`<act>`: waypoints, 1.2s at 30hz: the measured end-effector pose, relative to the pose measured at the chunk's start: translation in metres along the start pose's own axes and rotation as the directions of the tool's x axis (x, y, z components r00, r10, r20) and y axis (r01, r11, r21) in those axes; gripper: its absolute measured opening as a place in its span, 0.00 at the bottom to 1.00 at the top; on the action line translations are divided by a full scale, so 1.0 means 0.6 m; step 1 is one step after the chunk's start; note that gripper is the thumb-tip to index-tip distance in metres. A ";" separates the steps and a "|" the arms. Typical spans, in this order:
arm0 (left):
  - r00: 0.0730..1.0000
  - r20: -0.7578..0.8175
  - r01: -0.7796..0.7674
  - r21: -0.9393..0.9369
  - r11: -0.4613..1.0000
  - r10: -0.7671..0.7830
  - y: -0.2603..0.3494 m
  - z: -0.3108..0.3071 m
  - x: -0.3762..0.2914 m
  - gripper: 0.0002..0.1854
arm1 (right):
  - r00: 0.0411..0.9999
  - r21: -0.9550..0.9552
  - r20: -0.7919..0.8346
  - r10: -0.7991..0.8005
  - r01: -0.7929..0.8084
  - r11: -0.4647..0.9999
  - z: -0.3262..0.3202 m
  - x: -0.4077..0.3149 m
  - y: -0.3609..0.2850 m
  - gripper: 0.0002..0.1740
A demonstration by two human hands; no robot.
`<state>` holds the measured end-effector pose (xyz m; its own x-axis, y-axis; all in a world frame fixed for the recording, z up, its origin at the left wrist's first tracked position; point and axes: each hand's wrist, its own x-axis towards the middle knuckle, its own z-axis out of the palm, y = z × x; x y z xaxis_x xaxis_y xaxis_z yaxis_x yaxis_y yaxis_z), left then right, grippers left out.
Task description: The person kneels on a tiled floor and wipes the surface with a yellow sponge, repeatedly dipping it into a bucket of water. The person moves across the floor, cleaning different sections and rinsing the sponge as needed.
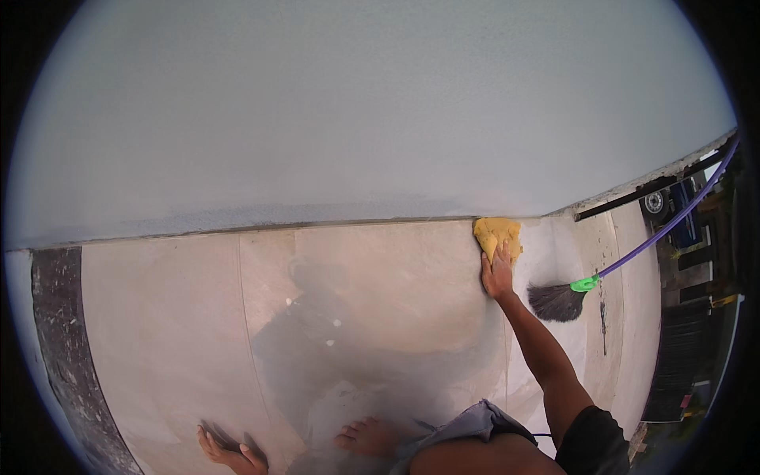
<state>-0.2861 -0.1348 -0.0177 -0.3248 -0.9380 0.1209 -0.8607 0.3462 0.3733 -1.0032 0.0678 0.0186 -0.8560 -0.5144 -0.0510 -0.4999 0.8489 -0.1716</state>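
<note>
My right hand point(499, 272) is on a worn yellow sponge or cloth point(497, 233), which lies at the foot of a pale grey wall point(356, 113). The far edge of this yellow piece touches the seam where wall and floor meet. Low on the left, my left hand point(231, 454) holds nothing; its fingers are apart, just above or against the pale tiled floor point(166, 332). I cannot tell whether it bears on the floor. A bare foot point(368, 436) and a bent knee show at the bottom.
To the right of my right arm lies a broom with dark bristles point(557, 301), a green socket point(585, 283) and a purple handle point(665, 228). A dark strip point(65, 309) crosses the floor at left. Several white spots mark the floor. Beyond the floor's right edge stands a vehicle wheel point(654, 203).
</note>
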 end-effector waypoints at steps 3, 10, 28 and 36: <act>0.985 0.158 0.047 0.142 0.989 -0.070 -0.030 -0.016 -0.005 0.48 | 0.986 -0.052 0.121 -0.113 0.120 0.991 0.003 -0.156 0.020 0.32; 0.991 0.044 -0.125 0.019 0.992 0.125 -0.036 -0.008 0.037 0.40 | 0.880 -0.078 0.465 -0.097 0.149 0.986 -0.032 -0.603 0.097 0.56; 0.489 0.601 -0.746 -0.087 0.660 0.632 0.398 -0.014 0.344 0.24 | 0.927 0.062 0.369 -0.070 0.051 0.997 -0.016 -0.597 0.065 0.46; 0.056 0.609 -0.912 -0.292 0.289 0.791 0.580 -0.003 0.166 0.19 | 0.924 0.012 0.358 -0.137 0.142 0.990 0.013 -0.795 0.071 0.48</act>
<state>-0.6173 -0.1076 0.1260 -0.9380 0.2316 -0.2579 0.1615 0.9503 0.2661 -0.6148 0.3484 0.0280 -0.6752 -0.6347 -0.3758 -0.6150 0.7657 -0.1884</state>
